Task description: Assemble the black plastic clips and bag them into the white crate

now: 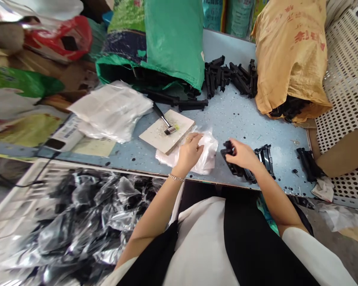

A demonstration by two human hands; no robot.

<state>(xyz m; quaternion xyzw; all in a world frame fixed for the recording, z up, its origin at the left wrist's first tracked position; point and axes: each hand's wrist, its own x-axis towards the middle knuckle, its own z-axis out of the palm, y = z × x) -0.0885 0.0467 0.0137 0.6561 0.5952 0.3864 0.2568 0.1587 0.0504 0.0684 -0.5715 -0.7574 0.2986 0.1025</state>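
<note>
My left hand (190, 150) is closed on a small clear plastic bag (207, 157) lying at the near edge of the blue table (235, 119). My right hand (241, 154) grips a black plastic part (227, 151) taken from a small bunch of black parts (264, 157) just to its right. The two hands are a short distance apart. A bracelet shows on my left wrist.
A tile (167, 131) with a small hammer (165, 121) lies beyond the bag. More black parts (226, 75) pile up between a green sack (167, 43) and a yellow sack (289, 55). A crate of bagged parts (77, 218) sits at lower left, and a white perforated basket (346, 79) at right.
</note>
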